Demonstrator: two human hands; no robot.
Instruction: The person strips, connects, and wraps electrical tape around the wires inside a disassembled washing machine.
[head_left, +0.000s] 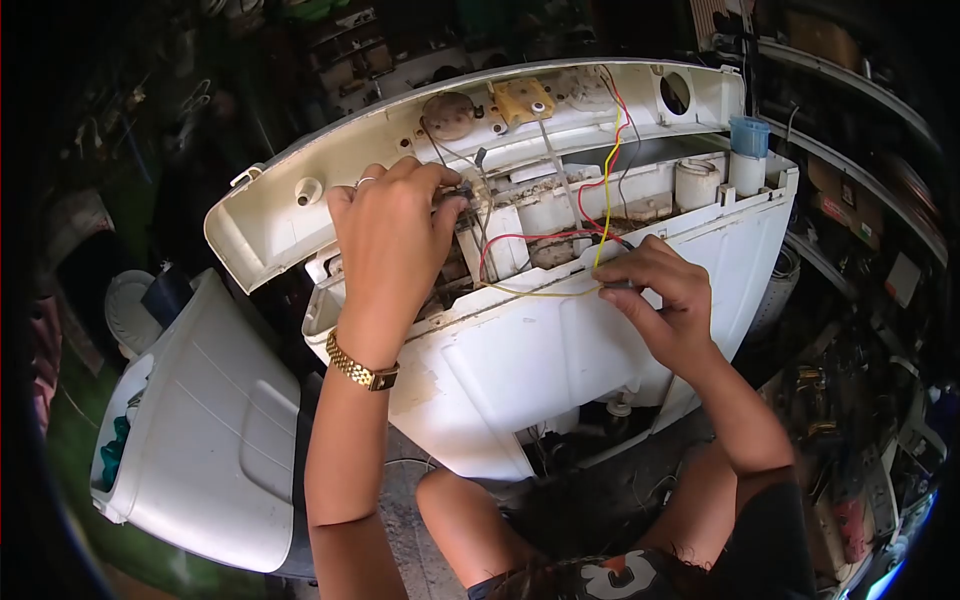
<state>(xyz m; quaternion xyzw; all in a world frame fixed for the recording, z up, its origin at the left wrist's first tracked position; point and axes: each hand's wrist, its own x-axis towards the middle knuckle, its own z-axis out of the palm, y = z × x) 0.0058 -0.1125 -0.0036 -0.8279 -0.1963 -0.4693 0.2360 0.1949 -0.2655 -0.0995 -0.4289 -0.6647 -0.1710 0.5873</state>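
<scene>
My left hand point(395, 220), with a gold watch point(362, 366) on its wrist, reaches into the top of a white appliance body point(570, 345). Its thumb and forefinger close on something small and dark beside thin wires, too hidden to name. At the body's front rim, my right hand point(660, 298) pinches the yellow wire point(609, 180) near a dark joint or sleeve. Red wire point(520, 237) loops between my hands. Behind them the long white panel point(245, 225) leans back, its inner side showing a yellowish block point(523, 101) and a round brownish part point(449, 116).
A white tub-like casing point(215, 425) stands at the left. A blue-topped container point(748, 155) and a white cylinder point(698, 185) sit at the body's right end. Cluttered shelves point(850, 150) line the right side. The body's lower front has a dark opening point(570, 440).
</scene>
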